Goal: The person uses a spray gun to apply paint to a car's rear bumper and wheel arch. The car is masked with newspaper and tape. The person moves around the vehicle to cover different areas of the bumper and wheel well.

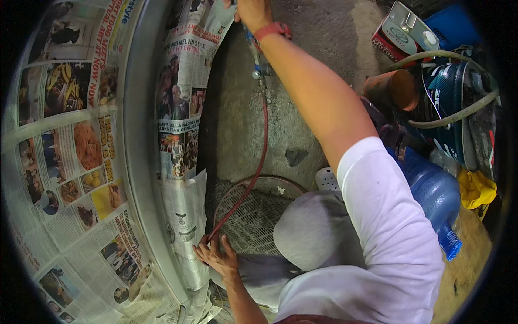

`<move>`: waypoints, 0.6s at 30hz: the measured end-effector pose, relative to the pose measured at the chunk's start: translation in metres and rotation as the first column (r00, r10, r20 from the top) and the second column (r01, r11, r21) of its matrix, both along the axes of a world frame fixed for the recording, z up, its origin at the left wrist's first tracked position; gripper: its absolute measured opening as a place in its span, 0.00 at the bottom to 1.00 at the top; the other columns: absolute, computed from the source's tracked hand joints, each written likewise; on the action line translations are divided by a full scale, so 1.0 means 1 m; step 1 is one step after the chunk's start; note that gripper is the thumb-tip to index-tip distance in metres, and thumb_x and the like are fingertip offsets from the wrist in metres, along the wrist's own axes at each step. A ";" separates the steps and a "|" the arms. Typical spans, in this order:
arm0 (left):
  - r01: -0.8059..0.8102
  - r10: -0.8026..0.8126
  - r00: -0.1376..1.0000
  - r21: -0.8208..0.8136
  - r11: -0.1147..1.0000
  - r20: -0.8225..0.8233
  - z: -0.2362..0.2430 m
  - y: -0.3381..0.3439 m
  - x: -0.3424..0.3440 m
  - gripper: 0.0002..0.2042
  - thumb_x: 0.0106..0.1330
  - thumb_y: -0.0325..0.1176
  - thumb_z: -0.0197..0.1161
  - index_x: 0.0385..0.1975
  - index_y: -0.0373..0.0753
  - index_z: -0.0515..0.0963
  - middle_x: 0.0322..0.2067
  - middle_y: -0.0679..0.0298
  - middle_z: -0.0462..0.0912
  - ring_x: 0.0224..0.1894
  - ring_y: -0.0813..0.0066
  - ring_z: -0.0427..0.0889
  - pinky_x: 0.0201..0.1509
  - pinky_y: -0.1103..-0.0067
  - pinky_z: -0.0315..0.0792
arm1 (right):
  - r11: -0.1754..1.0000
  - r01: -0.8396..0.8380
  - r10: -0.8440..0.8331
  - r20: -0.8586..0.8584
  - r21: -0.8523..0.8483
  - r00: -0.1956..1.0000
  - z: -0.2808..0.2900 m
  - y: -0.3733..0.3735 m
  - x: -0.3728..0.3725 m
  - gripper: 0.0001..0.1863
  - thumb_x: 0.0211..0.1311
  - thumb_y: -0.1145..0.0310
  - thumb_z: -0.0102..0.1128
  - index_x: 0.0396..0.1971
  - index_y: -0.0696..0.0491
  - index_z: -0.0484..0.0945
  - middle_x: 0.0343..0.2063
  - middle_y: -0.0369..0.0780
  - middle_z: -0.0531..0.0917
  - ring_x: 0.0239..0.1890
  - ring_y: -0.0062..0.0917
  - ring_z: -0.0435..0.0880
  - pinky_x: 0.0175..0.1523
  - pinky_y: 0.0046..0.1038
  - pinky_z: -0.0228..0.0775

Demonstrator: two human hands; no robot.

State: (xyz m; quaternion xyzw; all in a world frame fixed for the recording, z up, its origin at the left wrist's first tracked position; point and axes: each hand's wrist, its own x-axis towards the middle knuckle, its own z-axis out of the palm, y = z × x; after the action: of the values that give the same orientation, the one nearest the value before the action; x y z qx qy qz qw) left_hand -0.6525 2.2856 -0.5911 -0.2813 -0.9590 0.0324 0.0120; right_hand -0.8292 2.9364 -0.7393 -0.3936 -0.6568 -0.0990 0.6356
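Note:
At the top edge my right hand (253, 12) is wrapped round a spray gun (250, 39), whose front end is out of the picture. A red air hose (264, 127) runs from the gun's metal coupling (257, 73) down and curves toward me. Lower down, my left hand (220, 258) holds that hose between bent fingers, close to the papered panel. Newspaper sheets (181, 108) cover the surface to the left of both hands. Between them and more newspaper (70, 189) runs a bare silver-grey strip (144, 108).
To the right are a metal can (407, 32), a rusty tin (396, 89), a dark teal container (452, 97), a thick pale hose (453, 119), a blue water jug (426, 183) and a yellow bag (477, 189). A grey stone fragment (295, 156) lies on the concrete floor (302, 113).

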 end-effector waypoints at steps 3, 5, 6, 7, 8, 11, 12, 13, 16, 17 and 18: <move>-0.074 0.075 0.997 -0.046 0.996 0.011 0.012 -0.004 0.017 0.11 0.70 0.43 0.69 0.41 0.43 0.89 0.50 0.59 0.83 0.60 0.57 0.79 0.82 0.47 0.49 | -0.061 -0.835 0.455 -0.760 -0.547 0.465 0.038 -0.114 0.048 0.38 0.80 0.34 0.40 0.45 0.56 0.86 0.28 0.39 0.90 0.31 0.28 0.88 0.45 0.34 0.80; -0.015 0.015 0.999 -0.015 1.000 -0.034 0.000 -0.019 0.007 0.10 0.70 0.43 0.69 0.39 0.44 0.89 0.50 0.61 0.83 0.60 0.59 0.79 0.82 0.48 0.49 | -0.031 -0.842 0.541 -0.717 -0.539 0.440 0.029 -0.148 0.071 0.36 0.81 0.36 0.41 0.44 0.55 0.86 0.28 0.38 0.90 0.31 0.26 0.88 0.44 0.31 0.80; 0.007 -0.008 0.999 -0.014 1.000 -0.051 0.002 -0.023 0.008 0.10 0.70 0.42 0.69 0.39 0.45 0.90 0.50 0.62 0.84 0.60 0.59 0.79 0.82 0.48 0.49 | -0.062 -0.839 0.565 -0.712 -0.540 0.417 0.026 -0.167 0.081 0.35 0.81 0.37 0.42 0.44 0.55 0.86 0.28 0.38 0.90 0.32 0.25 0.88 0.44 0.30 0.80; -0.003 0.002 1.000 -0.020 1.000 -0.026 0.003 -0.026 0.010 0.09 0.70 0.42 0.69 0.38 0.45 0.90 0.50 0.62 0.84 0.60 0.60 0.80 0.82 0.48 0.49 | -0.170 -0.823 0.556 -0.742 -0.542 0.374 0.023 -0.183 0.090 0.34 0.82 0.39 0.43 0.45 0.55 0.86 0.29 0.38 0.90 0.32 0.24 0.88 0.44 0.29 0.80; -0.012 0.012 1.000 -0.029 1.000 -0.002 0.008 -0.019 0.010 0.09 0.70 0.42 0.69 0.38 0.45 0.90 0.49 0.63 0.84 0.59 0.61 0.80 0.82 0.49 0.49 | -0.276 -0.798 0.539 -0.774 -0.535 0.332 0.024 -0.202 0.100 0.32 0.82 0.40 0.44 0.45 0.55 0.86 0.29 0.38 0.90 0.32 0.24 0.88 0.44 0.28 0.80; 0.006 -0.004 0.999 -0.055 0.998 0.034 0.011 -0.017 0.009 0.06 0.69 0.38 0.71 0.38 0.45 0.89 0.49 0.64 0.85 0.58 0.63 0.82 0.81 0.49 0.51 | -0.418 -0.784 0.543 -0.818 -0.460 0.191 0.027 -0.259 0.123 0.26 0.83 0.48 0.48 0.47 0.54 0.86 0.30 0.39 0.90 0.33 0.24 0.88 0.45 0.29 0.80; 0.009 -0.005 0.998 -0.070 0.998 0.056 0.013 -0.017 0.010 0.06 0.69 0.38 0.71 0.37 0.44 0.89 0.49 0.64 0.85 0.58 0.62 0.81 0.82 0.49 0.51 | -0.444 -0.777 0.565 -0.813 -0.446 0.143 0.019 -0.278 0.128 0.24 0.83 0.49 0.49 0.50 0.54 0.86 0.30 0.39 0.90 0.33 0.24 0.88 0.45 0.30 0.80; 0.013 -0.007 0.997 -0.077 0.997 0.076 0.013 -0.016 0.011 0.06 0.69 0.38 0.71 0.36 0.44 0.90 0.49 0.64 0.85 0.58 0.62 0.81 0.82 0.50 0.50 | -0.467 -0.770 0.590 -0.802 -0.434 0.095 0.005 -0.297 0.132 0.22 0.83 0.51 0.50 0.53 0.53 0.85 0.30 0.39 0.90 0.33 0.24 0.88 0.46 0.31 0.81; 0.000 0.009 0.992 -0.070 0.998 0.126 0.003 -0.022 0.016 0.09 0.69 0.39 0.71 0.36 0.41 0.90 0.47 0.62 0.85 0.58 0.60 0.81 0.82 0.51 0.50 | -0.566 -0.733 0.626 -0.776 -0.378 -0.084 0.015 -0.326 0.148 0.22 0.83 0.55 0.51 0.67 0.48 0.81 0.31 0.40 0.90 0.33 0.24 0.88 0.47 0.32 0.82; -0.004 0.014 0.990 -0.068 0.998 0.141 0.000 -0.025 0.018 0.09 0.69 0.40 0.71 0.36 0.41 0.90 0.47 0.61 0.85 0.58 0.59 0.81 0.82 0.50 0.50 | -0.639 -0.675 0.595 -0.793 -0.369 -0.130 0.023 -0.329 0.152 0.23 0.83 0.54 0.50 0.69 0.47 0.79 0.31 0.40 0.90 0.33 0.24 0.89 0.47 0.32 0.82; 0.018 -0.005 0.991 -0.095 0.995 0.132 -0.001 -0.022 0.019 0.10 0.69 0.40 0.71 0.35 0.40 0.89 0.47 0.61 0.85 0.58 0.59 0.81 0.82 0.50 0.50 | -0.654 -0.663 0.582 -0.802 -0.365 -0.133 0.026 -0.327 0.151 0.23 0.83 0.54 0.50 0.69 0.47 0.79 0.31 0.39 0.90 0.33 0.24 0.88 0.47 0.32 0.82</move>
State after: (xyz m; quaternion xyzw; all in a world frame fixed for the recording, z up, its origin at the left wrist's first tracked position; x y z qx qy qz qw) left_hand -0.6339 2.2634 -0.5924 -0.2886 -0.9534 0.0596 -0.0646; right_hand -0.6784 2.6091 -0.7129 0.0015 -0.5936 0.7883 0.1619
